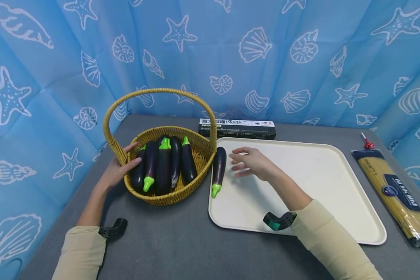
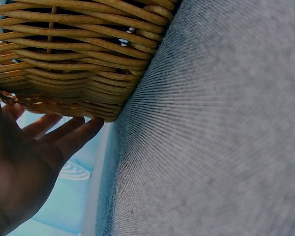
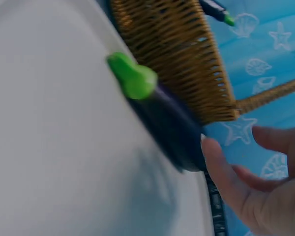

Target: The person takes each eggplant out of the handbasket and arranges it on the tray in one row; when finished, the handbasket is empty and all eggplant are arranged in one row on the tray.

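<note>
A wicker basket (image 1: 171, 199) with a tall arched handle stands on the left, holding several dark purple eggplants (image 1: 163, 167) with bright green caps. My left hand (image 1: 116, 171) holds its left rim, thumb over the edge; in the left wrist view the fingers (image 2: 71, 135) lie along the outer wall. One more eggplant (image 1: 219, 167) lies along the left edge of a cream tray (image 1: 301, 175), green end toward me. Just right of it, my right hand (image 1: 253, 163) hovers over the tray with spread fingers and nothing in them. In the right wrist view, a fingertip (image 3: 214, 147) appears close to the eggplant's blunt end; contact is unclear.
Behind the tray's left part lies a dark pasta box (image 1: 237, 130). On the right are a spaghetti packet (image 1: 392, 194) and a small red-wrapped lollipop (image 1: 368, 143). A grey cloth (image 1: 182, 241) covers the table; a blue shell-patterned curtain (image 1: 210, 50) closes off the back and sides.
</note>
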The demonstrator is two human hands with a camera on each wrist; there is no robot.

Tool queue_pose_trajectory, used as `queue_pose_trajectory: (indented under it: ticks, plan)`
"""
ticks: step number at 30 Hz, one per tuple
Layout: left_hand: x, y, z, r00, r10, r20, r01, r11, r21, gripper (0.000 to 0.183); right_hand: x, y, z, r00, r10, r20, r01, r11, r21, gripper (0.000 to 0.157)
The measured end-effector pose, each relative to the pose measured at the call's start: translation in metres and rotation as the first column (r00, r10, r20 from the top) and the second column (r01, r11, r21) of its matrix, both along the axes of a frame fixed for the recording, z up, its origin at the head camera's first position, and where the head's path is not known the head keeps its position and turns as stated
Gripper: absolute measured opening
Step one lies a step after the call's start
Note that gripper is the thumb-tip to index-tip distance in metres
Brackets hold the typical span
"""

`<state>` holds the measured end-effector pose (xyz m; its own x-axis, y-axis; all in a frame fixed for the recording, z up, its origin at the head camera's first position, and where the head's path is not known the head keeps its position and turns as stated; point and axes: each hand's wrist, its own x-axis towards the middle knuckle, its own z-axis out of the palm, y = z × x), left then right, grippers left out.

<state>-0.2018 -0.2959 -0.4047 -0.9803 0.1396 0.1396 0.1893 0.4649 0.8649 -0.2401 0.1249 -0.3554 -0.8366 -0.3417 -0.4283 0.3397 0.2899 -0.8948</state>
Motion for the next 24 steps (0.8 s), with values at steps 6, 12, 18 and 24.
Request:
queue_pose_trajectory:
  ticks: [6, 12, 18, 24]
  plan:
    - [0.000, 0.000, 0.001, 1.000, 0.000, 0.006, 0.000, 1.000, 0.007, 0.068, -0.002, 0.007, 0.019, 0.978, 0.208, 0.010, -0.207, 0.975, -0.078, 0.048]
    - [0.002, 0.001, 0.003, 1.000, 0.008, 0.007, -0.008, 1.000, -0.009, 0.068, -0.002, -0.005, 0.030, 0.940, 0.339, 0.041, -0.325, 0.924, -0.202, 0.047]
    - [0.009, 0.009, 0.016, 1.000, 0.004, 0.020, -0.004, 1.000, 0.001, 0.067, -0.002, -0.032, 0.037, 0.929, 0.367, 0.042, -0.338, 0.889, -0.309, 0.046]
    - [0.007, 0.007, 0.012, 0.999, 0.019, 0.029, -0.019, 1.000, 0.009, 0.067, -0.006, -0.064, 0.040, 0.936, 0.346, 0.062, -0.314, 0.903, -0.295, 0.047]
